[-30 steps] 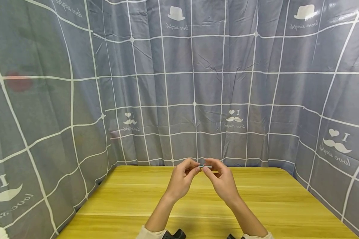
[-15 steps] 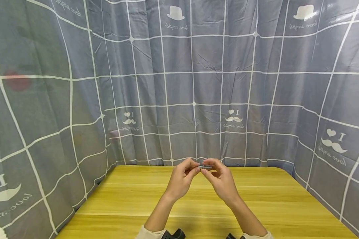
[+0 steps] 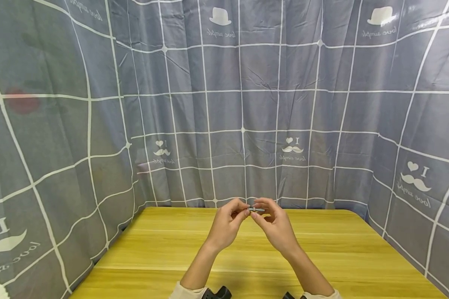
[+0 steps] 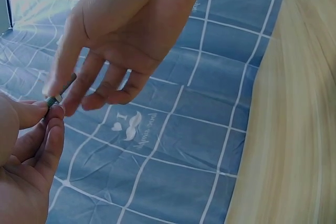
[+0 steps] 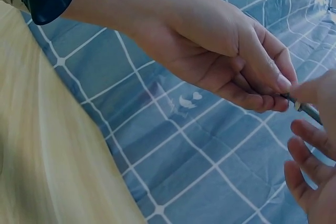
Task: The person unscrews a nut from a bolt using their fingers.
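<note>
A small bolt (image 3: 259, 210) lies roughly level between the two hands above the table. Its nut (image 4: 58, 98) sits partway along the shaft, which is also seen as a thin dark bolt (image 5: 312, 113) in the right wrist view. The left hand (image 3: 226, 224) pinches one end of the bolt between thumb and fingertips, covering that end. Around the nut and free end, the right hand (image 3: 278, 228) holds its thumb and fingers spread. Its thumb is close to the nut; whether it touches cannot be told. Its index finger stands apart from the nut.
A yellow wood-grain table (image 3: 164, 249) lies under the forearms. Grey curtains (image 3: 224, 108) with white grid lines enclose its back and sides. Dark wrist devices (image 3: 222, 292) sit at both cuffs.
The right hand's thumb and fingers have shifted about the nut and parted, so more of the bolt shows. The left hand has kept its pinch and place.
</note>
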Motion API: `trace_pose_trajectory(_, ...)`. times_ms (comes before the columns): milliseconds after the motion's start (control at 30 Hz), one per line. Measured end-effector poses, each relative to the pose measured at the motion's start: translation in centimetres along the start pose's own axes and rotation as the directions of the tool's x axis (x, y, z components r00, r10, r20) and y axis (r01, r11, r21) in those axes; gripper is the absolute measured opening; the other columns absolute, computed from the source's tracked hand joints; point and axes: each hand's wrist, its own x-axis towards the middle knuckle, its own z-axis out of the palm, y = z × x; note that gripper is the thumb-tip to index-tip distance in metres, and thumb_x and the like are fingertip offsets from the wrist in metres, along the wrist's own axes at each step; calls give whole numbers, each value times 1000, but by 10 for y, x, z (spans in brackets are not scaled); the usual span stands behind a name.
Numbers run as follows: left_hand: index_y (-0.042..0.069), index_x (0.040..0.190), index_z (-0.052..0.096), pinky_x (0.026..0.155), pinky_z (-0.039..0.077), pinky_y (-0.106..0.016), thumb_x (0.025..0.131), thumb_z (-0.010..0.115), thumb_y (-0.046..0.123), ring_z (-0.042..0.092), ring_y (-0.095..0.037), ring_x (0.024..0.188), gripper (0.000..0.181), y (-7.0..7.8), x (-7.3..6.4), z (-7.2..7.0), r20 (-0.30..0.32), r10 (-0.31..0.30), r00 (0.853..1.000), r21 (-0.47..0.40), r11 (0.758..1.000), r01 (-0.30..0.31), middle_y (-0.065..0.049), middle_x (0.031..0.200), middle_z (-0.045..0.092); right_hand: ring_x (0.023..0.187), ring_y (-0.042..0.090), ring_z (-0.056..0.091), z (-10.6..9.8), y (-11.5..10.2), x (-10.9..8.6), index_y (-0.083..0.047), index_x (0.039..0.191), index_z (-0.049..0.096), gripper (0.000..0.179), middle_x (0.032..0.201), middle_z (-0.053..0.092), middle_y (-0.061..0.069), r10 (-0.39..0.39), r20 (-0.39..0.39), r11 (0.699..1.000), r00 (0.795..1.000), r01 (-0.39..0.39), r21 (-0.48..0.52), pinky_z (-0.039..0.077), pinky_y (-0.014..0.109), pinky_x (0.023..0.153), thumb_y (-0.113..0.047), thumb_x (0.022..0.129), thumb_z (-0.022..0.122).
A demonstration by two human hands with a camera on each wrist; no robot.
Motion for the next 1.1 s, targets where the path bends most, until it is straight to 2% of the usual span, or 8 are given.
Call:
trace_pose_trajectory(133, 5, 102, 71, 67, 47, -25, 103, 64, 6, 57, -11, 72, 7, -1, -2, -2, 3, -9, 1000, -5, 1000, 9, 2, 89, 69, 104, 23, 66, 2, 1, 0, -8, 125, 70, 25, 120, 69, 6, 33, -2, 999, 999, -33, -9, 55, 38, 87, -17, 102, 69)
trace_pose_trajectory(333, 5, 103, 70, 67, 47, -25, 103, 64, 7, 58, -12, 73, 7, -2, -5, -5, 7, -24, 1000, -11, 1000, 24, 2, 90, 71, 101, 23, 66, 5, 1, -1, -8, 113, 74, 14, 114, 71, 2, 5, -2, 1000, 1000, -5, -8, 54, 38, 87, -14, 101, 69)
trace_pose_trajectory(467, 5, 103, 70, 66, 46, -25, 103, 64, 7, 56, -12, 71, 7, -2, -7, -6, 9, -43, 999, 2, 999, 43, 3, 89, 70, 105, 24, 65, 6, 2, -1, -7, 121, 71, 22, 117, 70, 5, -10, 3, 1000, 1000, 10, 8, 54, 40, 88, -10, 99, 72)
trace_pose_trajectory(600, 5, 102, 70, 68, 49, -25, 103, 64, 7, 59, -13, 73, 6, -2, -8, -6, 5, -40, 999, 8, 999, 40, 1, 90, 70, 106, 23, 66, 7, 2, -1, -7, 129, 68, 30, 120, 69, 6, 10, 10, 1000, 1000, -10, 6, 53, 41, 89, -15, 100, 72)
trace_pose_trajectory(700, 4, 103, 70, 73, 52, -26, 103, 64, 8, 63, -13, 77, 7, -2, -7, -5, 14, -33, 999, 0, 999, 33, -2, 93, 71, 104, 21, 66, 7, 2, -2, -7, 121, 72, 22, 117, 71, 3, 15, 3, 1000, 1000, -15, -24, 53, 42, 89, -17, 102, 69)
trace_pose_trajectory(833, 4, 103, 69, 73, 52, -27, 104, 63, 8, 64, -14, 79, 7, -1, -6, -4, 18, -35, 999, 2, 999, 35, -5, 95, 72, 102, 22, 66, 6, 3, -1, -7, 114, 74, 14, 113, 71, 2, -34, 1, 999, 999, 34, -38, 54, 41, 88, -12, 101, 68)
trace_pose_trajectory(933, 5, 102, 69, 70, 50, -26, 103, 63, 7, 62, -13, 76, 7, 0, -3, -3, 9, -37, 999, 4, 999, 37, -5, 92, 72, 104, 25, 67, 4, 2, 1, -6, 119, 70, 19, 117, 69, 5, -55, 9, 998, 998, 55, -20, 55, 39, 87, -10, 100, 71)
trace_pose_trajectory(1100, 4, 102, 70, 69, 49, -25, 103, 64, 6, 60, -11, 75, 6, 2, 2, 1, 13, -34, 999, -6, 999, 34, -4, 91, 72, 108, 28, 66, -1, 1, 3, -7, 135, 63, 37, 125, 66, 12, 11, 27, 1000, 1000, -11, -29, 55, 40, 87, -15, 100, 72)
